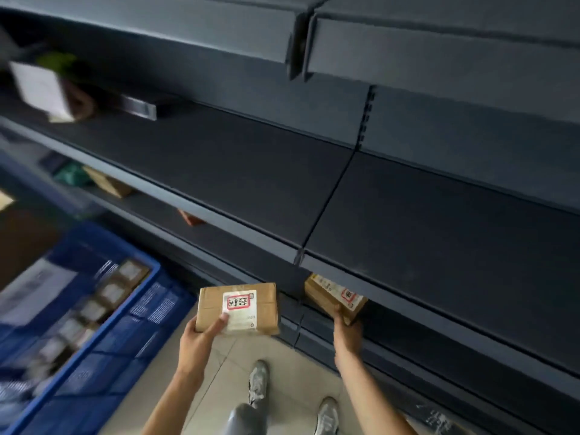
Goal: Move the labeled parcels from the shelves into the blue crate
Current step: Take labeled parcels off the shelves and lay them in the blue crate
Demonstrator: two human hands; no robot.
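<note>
A person's left hand (201,335) has its grip clamped on a labeled parcel (237,308), held over the floor. The right hand (346,329) grips a second parcel (334,295) under a shelf (439,277). The blue crate (94,356) lies left, nearer the left hand.

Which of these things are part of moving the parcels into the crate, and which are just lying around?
Part of the job:
left hand holding a labeled parcel
right hand holding a second parcel
blue crate
dark shelves

Lying about:
white box
green packet
</note>
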